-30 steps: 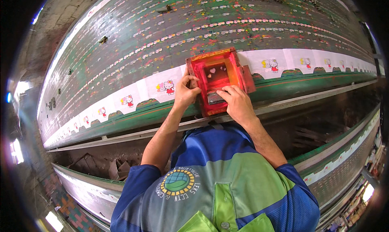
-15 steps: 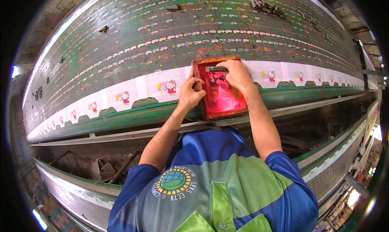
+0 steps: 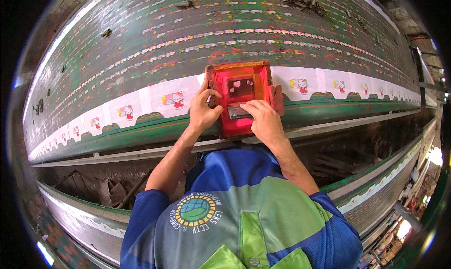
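Observation:
A wooden screen-printing frame [image 3: 238, 64], stained red, lies over a strip of white fabric [image 3: 145, 97] on the long table's near edge. Pink-red ink coats its mesh, and a dark window with pale hearts [image 3: 236, 85] shows in the middle. My left hand [image 3: 205, 108] grips the frame's left side, its thumb and fingers closed around a small block there. In my right hand [image 3: 267, 121] is a short squeegee [image 3: 238, 111], pressed against the mesh in the near half of the frame. A red-stained wooden block [image 3: 276, 100] sticks out from the frame's right side.
Cartoon cat prints [image 3: 176, 100] repeat along the fabric on both sides. Rows of small printed marks cover the green-black tabletop [image 3: 155, 38]. Dark scraps [image 3: 303, 3] lie in a heap at the far side. A rail [image 3: 117, 156] and a trough with debris run between me and the table.
My right hand has drawn the squeegee from the frame's far end toward me, uncovering the dark window with hearts. The view has shifted slightly; my left hand keeps its grip.

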`<state>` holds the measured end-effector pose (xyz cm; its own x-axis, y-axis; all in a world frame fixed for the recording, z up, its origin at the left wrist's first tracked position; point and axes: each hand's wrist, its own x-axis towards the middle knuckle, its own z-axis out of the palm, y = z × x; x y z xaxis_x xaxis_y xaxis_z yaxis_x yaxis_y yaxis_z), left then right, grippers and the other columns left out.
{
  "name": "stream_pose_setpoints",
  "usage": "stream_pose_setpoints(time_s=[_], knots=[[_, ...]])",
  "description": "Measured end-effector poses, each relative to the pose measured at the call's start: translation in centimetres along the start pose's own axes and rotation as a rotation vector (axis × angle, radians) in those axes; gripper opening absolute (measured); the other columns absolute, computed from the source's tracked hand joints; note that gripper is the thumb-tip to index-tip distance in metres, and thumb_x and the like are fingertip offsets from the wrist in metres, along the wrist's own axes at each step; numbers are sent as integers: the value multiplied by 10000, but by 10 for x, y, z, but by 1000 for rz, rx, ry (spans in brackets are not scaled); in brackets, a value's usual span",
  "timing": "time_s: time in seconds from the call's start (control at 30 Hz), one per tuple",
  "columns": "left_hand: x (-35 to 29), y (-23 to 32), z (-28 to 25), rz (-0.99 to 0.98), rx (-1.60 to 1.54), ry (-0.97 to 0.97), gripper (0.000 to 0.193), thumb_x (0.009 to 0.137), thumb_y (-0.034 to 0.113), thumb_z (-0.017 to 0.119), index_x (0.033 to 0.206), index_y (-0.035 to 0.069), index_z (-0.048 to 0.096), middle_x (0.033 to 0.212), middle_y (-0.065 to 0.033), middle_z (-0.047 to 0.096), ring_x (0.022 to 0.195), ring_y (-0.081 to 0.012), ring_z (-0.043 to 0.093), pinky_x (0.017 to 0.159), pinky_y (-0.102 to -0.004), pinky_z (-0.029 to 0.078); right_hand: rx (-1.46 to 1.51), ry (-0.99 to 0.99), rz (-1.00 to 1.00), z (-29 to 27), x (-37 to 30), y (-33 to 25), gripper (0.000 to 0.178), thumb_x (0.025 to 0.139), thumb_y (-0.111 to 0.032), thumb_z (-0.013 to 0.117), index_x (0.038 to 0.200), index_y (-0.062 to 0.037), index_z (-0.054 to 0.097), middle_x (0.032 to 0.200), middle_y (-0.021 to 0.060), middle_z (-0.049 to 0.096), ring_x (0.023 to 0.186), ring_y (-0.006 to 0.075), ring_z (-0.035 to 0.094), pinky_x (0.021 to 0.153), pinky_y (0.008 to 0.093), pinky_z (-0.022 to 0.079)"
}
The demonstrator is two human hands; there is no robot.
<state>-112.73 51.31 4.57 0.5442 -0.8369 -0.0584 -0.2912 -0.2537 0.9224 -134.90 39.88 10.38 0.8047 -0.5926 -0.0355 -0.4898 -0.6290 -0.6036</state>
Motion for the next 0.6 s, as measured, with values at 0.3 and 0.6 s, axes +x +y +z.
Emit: stream_pose_setpoints(time_s=[0.3,0.6], knots=[[18,71,158,231,29,67,268,724,32,785,992,33,771,1768,-343,401,1472,-367,659,992,-388,604,-5,39,-5,-107,-43,128,538,842,114,586,1288,-80,817,1281,105,782,1278,351,694,1108,470,579],[40,76,218,-87,-94,-45,284,745,-34,764,1028,-20,742,1774,-211,467,1045,-179,734,773,-298,576,-27,63,-73,-125,-57,196,458,875,49,654,1286,-77,811,1282,87,756,1244,323,677,1112,442,562]])
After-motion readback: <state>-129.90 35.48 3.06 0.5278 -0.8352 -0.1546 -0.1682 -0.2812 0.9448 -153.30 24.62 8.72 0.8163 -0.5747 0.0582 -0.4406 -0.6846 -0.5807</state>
